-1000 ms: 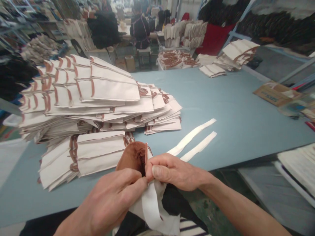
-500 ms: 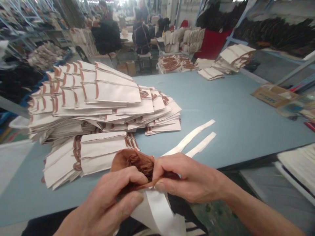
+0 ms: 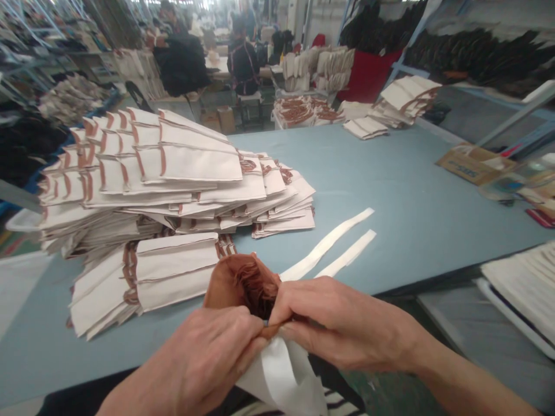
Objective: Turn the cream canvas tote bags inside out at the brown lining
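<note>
My left hand (image 3: 203,361) and my right hand (image 3: 342,326) meet low in the view, fingers pinched on a cloth bag (image 3: 240,283) with a brown, frayed opening and a white body (image 3: 281,378) hanging below. Both hands grip the brown rim where it joins the white cloth. Just beyond them lies a small pile of folded white bags with brown bands (image 3: 147,277). Two white cloth strips (image 3: 329,245) rest on the blue table (image 3: 390,185) to the right of my hands.
A tall, spread stack of white bags with brown trim (image 3: 165,173) fills the table's left. More stacks (image 3: 403,98) sit at the far edge. A cardboard box (image 3: 472,164) stands at right, white sheets (image 3: 524,286) at lower right. People work at the back (image 3: 243,55).
My hands have drawn closer together on the bag's brown rim, and the brown opening has been pushed up and reshaped. The view shifted slightly.
</note>
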Demonstrator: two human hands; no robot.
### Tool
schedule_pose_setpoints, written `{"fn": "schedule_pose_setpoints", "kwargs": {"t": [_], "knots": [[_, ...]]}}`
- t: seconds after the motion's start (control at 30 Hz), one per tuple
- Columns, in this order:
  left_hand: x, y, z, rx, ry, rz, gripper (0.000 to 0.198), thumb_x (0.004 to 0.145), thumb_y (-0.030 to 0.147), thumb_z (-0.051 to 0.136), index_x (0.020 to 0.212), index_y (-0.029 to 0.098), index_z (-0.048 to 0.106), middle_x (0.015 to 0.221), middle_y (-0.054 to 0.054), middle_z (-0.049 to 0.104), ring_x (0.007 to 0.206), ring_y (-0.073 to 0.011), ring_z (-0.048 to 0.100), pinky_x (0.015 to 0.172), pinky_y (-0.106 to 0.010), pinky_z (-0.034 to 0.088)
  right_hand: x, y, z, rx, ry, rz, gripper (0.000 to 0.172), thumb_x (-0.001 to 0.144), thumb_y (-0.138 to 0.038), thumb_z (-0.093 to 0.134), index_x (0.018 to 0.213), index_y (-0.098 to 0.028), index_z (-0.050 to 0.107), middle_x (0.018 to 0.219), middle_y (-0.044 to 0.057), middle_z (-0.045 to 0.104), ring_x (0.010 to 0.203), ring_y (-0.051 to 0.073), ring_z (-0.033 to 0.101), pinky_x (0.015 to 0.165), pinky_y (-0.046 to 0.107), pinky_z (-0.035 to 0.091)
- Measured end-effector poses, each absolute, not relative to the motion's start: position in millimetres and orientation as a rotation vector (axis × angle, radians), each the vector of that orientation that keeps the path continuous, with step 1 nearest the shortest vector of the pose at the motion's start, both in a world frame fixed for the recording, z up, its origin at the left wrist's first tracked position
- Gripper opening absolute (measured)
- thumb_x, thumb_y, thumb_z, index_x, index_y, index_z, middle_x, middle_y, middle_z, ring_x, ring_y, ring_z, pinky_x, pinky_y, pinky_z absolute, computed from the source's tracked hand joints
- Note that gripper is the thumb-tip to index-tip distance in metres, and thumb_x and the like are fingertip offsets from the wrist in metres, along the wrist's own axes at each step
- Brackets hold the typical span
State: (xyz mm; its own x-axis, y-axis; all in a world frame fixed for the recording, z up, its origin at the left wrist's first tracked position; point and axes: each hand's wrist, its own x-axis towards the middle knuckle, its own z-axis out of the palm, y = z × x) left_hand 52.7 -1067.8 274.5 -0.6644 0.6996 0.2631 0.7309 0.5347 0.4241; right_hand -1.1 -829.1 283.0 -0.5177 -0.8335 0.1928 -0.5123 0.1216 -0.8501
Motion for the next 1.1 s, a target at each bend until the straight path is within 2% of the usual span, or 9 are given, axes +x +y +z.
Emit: {"fn": "schedule_pose_setpoints", "kwargs": {"t": [0.13,0.27,0.4,0.47,0.53,0.6,0.77,0.93,1.1], "knots": [[54,-1067,276,-1.257,-2.697,-0.765,0.033,0.114,0.021,0.029,0.087,0.022,0.049,0.066,0.006,0.055,0.053,-0.0119,0.054,0.054,-0.027,0.037,-8,-833,281,-1.215,2.006,-1.358,0.011,0.098,-0.017,0.064,0.09,-0.015,0.07,0.081,0.0,0.068,0.073,0.012,0.059,0.069,0.022,0.041],[49,-1071,278,-1.204,-2.722,-0.844,0.037,0.113,0.024,0.032,0.079,0.023,0.046,0.063,0.007,0.052,0.052,-0.0097,0.051,0.053,-0.025,0.036,-14,-842,273,-1.25,1.971,-1.319,0.025,0.1,-0.027,0.064,0.078,-0.016,0.065,0.071,-0.003,0.059,0.066,0.011,0.053,0.063,0.023,0.036],[41,-1077,269,-1.066,-2.796,-1.158,0.035,0.108,0.028,0.053,0.074,0.021,0.047,0.062,0.009,0.048,0.054,-0.008,0.044,0.053,-0.022,0.031,-9,-853,254,-1.116,1.889,-1.44,0.025,0.093,-0.025,0.058,0.069,-0.019,0.055,0.06,-0.007,0.045,0.053,0.008,0.041,0.052,0.021,0.03],[39,-1079,259,-1.012,-2.781,-1.467,0.046,0.103,0.039,0.063,0.068,0.02,0.041,0.06,0.01,0.038,0.052,-0.0076,0.035,0.05,-0.022,0.026,-4,-860,244,-1.221,2.029,-1.491,0.021,0.086,-0.018,0.054,0.066,-0.021,0.048,0.058,-0.008,0.042,0.051,0.008,0.036,0.051,0.024,0.027],[37,-1080,249,-0.942,-2.69,-1.813,0.058,0.099,0.056,0.063,0.065,0.021,0.032,0.059,0.01,0.029,0.051,-0.0075,0.027,0.047,-0.022,0.022,-1,-867,237,-1.443,2.248,-1.496,0.019,0.08,-0.014,0.051,0.064,-0.022,0.045,0.059,-0.006,0.046,0.053,0.01,0.037,0.054,0.027,0.028],[35,-1080,240,-0.853,-2.605,-2.003,0.062,0.099,0.066,0.055,0.065,0.021,0.029,0.059,0.009,0.027,0.052,-0.0077,0.026,0.047,-0.022,0.022,-1,-872,233,-1.566,2.398,-1.495,0.021,0.083,-0.013,0.051,0.065,-0.022,0.046,0.059,-0.004,0.052,0.054,0.011,0.04,0.055,0.028,0.029],[28,-1083,228,-0.748,-2.627,-1.945,0.061,0.107,0.061,0.039,0.063,0.02,0.029,0.058,0.007,0.028,0.05,-0.0076,0.028,0.048,-0.023,0.023,-11,-864,240,-1.351,2.101,-1.576,0.025,0.102,-0.02,0.055,0.078,-0.018,0.063,0.071,-0.001,0.067,0.062,0.011,0.056,0.062,0.023,0.04],[25,-1084,221,-0.799,-2.608,-1.948,0.059,0.108,0.061,0.036,0.065,0.021,0.03,0.058,0.007,0.028,0.049,-0.0079,0.029,0.047,-0.024,0.023,-16,-852,249,-1.274,1.933,-1.545,0.019,0.101,-0.012,0.055,0.095,-0.014,0.073,0.084,0.004,0.075,0.075,0.013,0.066,0.072,0.022,0.047],[20,-1086,226,-0.828,-2.621,-1.908,0.055,0.112,0.053,0.028,0.067,0.021,0.034,0.062,0.006,0.035,0.054,-0.0094,0.035,0.053,-0.024,0.03,-17,-853,250,-1.298,2.176,-1.432,0.02,0.101,-0.012,0.056,0.09,-0.014,0.073,0.081,0.003,0.074,0.071,0.013,0.063,0.069,0.024,0.043]]}}
